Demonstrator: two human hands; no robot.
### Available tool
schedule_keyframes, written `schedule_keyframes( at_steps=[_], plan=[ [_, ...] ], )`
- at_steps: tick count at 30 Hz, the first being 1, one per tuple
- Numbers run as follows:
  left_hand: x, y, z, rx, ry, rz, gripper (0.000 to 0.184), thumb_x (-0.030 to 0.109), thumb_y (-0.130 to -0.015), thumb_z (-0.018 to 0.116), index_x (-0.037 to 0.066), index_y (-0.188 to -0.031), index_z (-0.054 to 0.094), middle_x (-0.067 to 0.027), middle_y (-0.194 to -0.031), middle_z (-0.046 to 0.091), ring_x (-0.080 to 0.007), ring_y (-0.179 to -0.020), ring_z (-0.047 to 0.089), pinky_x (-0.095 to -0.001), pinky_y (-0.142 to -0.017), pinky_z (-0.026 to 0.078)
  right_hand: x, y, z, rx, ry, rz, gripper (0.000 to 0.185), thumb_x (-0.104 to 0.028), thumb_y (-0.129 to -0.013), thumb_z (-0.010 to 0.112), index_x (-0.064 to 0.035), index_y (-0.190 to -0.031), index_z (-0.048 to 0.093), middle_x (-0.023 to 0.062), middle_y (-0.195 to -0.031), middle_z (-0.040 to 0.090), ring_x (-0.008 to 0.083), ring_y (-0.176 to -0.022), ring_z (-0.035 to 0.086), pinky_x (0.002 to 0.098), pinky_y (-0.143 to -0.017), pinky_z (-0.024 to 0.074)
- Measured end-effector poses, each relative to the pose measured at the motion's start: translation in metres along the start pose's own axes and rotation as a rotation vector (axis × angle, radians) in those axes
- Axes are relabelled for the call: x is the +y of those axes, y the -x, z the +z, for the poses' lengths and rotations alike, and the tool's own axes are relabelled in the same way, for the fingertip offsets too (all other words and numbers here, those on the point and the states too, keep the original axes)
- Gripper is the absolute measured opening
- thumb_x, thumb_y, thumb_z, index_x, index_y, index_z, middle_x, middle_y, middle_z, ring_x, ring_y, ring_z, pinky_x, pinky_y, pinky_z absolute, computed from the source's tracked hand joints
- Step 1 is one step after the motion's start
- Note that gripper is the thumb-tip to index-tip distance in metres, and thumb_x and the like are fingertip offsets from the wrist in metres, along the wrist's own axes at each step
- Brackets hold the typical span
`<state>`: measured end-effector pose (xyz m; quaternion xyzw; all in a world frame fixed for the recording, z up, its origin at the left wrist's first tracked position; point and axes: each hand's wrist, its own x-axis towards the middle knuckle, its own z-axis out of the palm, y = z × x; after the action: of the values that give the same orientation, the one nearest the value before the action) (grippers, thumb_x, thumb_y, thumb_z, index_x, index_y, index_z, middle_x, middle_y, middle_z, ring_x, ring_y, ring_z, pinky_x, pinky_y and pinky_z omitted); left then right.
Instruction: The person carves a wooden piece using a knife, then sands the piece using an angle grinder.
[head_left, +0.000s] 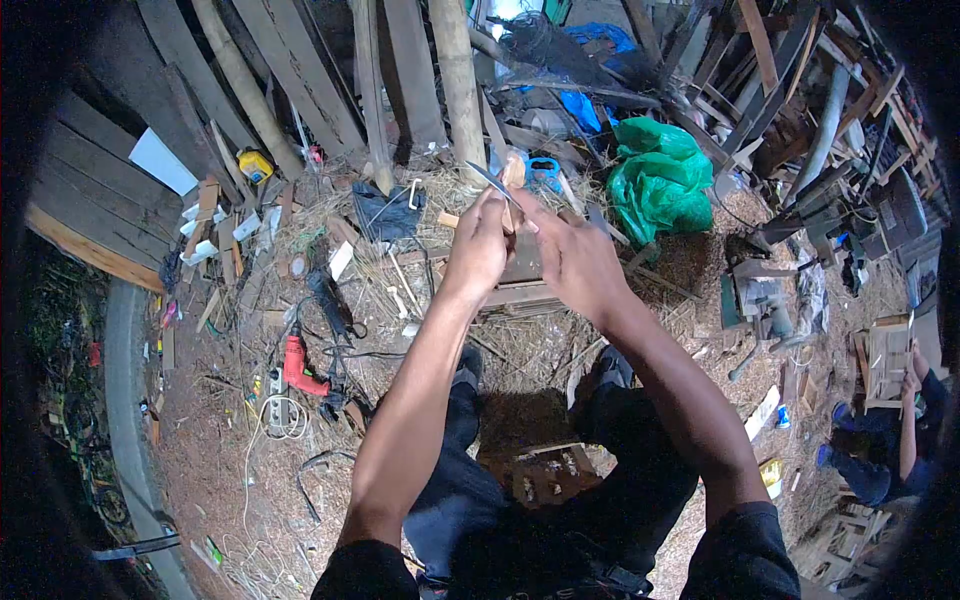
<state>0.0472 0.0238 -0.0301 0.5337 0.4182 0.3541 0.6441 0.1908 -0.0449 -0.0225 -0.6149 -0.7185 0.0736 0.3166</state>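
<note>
My left hand [480, 250] is closed around a small piece of pale wood [514, 170], whose upper end sticks up past the fingers. In my right hand [580, 262] is a knife; its thin blade [489, 181] slants up to the left across the wood, its tip beyond my left fingers. The knife's handle is hidden inside the right fingers. Both hands are close together in front of me, above a low wooden block [524, 268] on the littered ground.
A red power drill [302, 367] lies at the left by a power strip [282, 410] with a coiled white cord. A green plastic bag [660, 180] sits ahead right, beside a bench vise [765, 305]. Another person [890, 440] works at far right. Planks lean at the back.
</note>
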Motion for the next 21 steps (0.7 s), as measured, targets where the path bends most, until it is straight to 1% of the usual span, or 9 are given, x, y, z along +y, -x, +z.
schedule_keyframes(
  at_steps=[3, 5, 7, 9, 10, 13, 15, 18, 21],
  plan=[
    [0.005, 0.001, -0.001, -0.035, -0.011, -0.011, 0.043, 0.031, -0.102, 0.034, 0.011, -0.138, 0.048, -0.0022, -0.094, 0.063, -0.0074, -0.07, 0.055, -0.0242, -0.062, 0.047, 0.001, 0.0, 0.001, 0.029, 0.016, -0.011, 0.05, -0.018, -0.094, 0.044, -0.0243, -0.144, 0.042, 0.0266, -0.077, 0.061, 0.0444, -0.065, 0.061, 0.0527, -0.063, 0.0498],
    [0.009, 0.007, 0.005, -0.045, -0.132, 0.069, 0.043, 0.031, -0.103, 0.033, 0.005, -0.133, 0.05, -0.0013, -0.086, 0.058, -0.0069, -0.069, 0.05, -0.023, -0.062, 0.042, 0.005, -0.001, 0.002, 0.055, 0.028, -0.026, 0.05, -0.018, -0.094, 0.045, -0.0251, -0.143, 0.044, 0.0251, -0.074, 0.062, 0.0426, -0.065, 0.062, 0.0515, -0.062, 0.0504],
    [-0.001, 0.021, 0.022, -0.074, -0.265, 0.048, 0.049, 0.033, -0.105, 0.031, 0.002, -0.14, 0.044, -0.0005, -0.083, 0.053, -0.0072, -0.076, 0.047, -0.0213, -0.07, 0.039, 0.02, -0.01, -0.004, 0.035, -0.097, 0.043, 0.052, -0.014, -0.091, 0.048, -0.0247, -0.142, 0.046, 0.0221, -0.071, 0.062, 0.0402, -0.065, 0.063, 0.0478, -0.062, 0.052],
    [-0.005, 0.018, 0.027, -0.154, 0.031, 0.068, 0.051, 0.036, -0.105, 0.032, 0.005, -0.145, 0.039, 0.0015, -0.079, 0.049, -0.0071, -0.07, 0.045, -0.021, -0.065, 0.041, 0.036, -0.013, -0.004, 0.045, -0.179, 0.063, 0.054, -0.011, -0.089, 0.051, -0.0242, -0.141, 0.047, 0.0206, -0.07, 0.062, 0.0383, -0.066, 0.064, 0.0447, -0.062, 0.0525],
    [-0.006, 0.018, 0.027, -0.135, 0.033, 0.022, 0.05, 0.035, -0.105, 0.032, 0.006, -0.145, 0.038, 0.002, -0.078, 0.048, -0.0066, -0.068, 0.044, -0.0209, -0.062, 0.04, 0.041, -0.013, 0.0, 0.057, -0.196, 0.037, 0.056, -0.009, -0.088, 0.052, -0.024, -0.141, 0.047, 0.0206, -0.071, 0.063, 0.0375, -0.067, 0.065, 0.0434, -0.062, 0.0523],
    [0.004, 0.01, 0.025, -0.099, 0.065, -0.041, 0.046, 0.032, -0.105, 0.034, 0.011, -0.145, 0.039, 0.0031, -0.078, 0.046, -0.0054, -0.063, 0.04, -0.0204, -0.055, 0.037, 0.044, -0.013, 0.002, 0.078, -0.269, -0.026, 0.056, -0.001, -0.088, 0.051, -0.0201, -0.141, 0.047, 0.0244, -0.083, 0.061, 0.0305, -0.065, 0.063, 0.039, -0.064, 0.0506],
    [0.011, 0.002, 0.014, -0.071, 0.139, 0.001, 0.042, 0.03, -0.103, 0.036, 0.014, -0.141, 0.043, 0.0031, -0.079, 0.046, -0.0051, -0.062, 0.037, -0.0199, -0.053, 0.034, 0.037, -0.01, 0.003, 0.076, -0.332, -0.077, 0.05, 0.002, -0.092, 0.045, -0.0138, -0.14, 0.049, 0.0272, -0.103, 0.063, 0.0187, -0.077, 0.069, 0.0361, -0.073, 0.0524],
    [0.012, -0.004, 0.006, -0.027, 0.199, -0.021, 0.038, 0.029, -0.102, 0.037, 0.012, -0.135, 0.047, 0.0018, -0.081, 0.05, -0.0059, -0.06, 0.039, -0.0209, -0.052, 0.035, 0.03, -0.008, 0.005, 0.046, -0.275, -0.094, 0.059, -0.001, -0.088, 0.051, -0.0242, -0.143, 0.045, 0.0271, -0.079, 0.058, 0.0383, -0.06, 0.059, 0.042, -0.059, 0.0485],
    [0.011, -0.004, 0.005, -0.036, 0.249, -0.018, 0.037, 0.027, -0.103, 0.034, 0.012, -0.135, 0.046, 0.0023, -0.082, 0.05, -0.0053, -0.06, 0.038, -0.0207, -0.052, 0.035, 0.023, -0.006, -0.001, -0.027, -0.286, -0.001, 0.057, -0.002, -0.089, 0.051, -0.0222, -0.142, 0.046, 0.0268, -0.088, 0.061, 0.0408, -0.069, 0.062, 0.0422, -0.063, 0.0495]
  ],
)
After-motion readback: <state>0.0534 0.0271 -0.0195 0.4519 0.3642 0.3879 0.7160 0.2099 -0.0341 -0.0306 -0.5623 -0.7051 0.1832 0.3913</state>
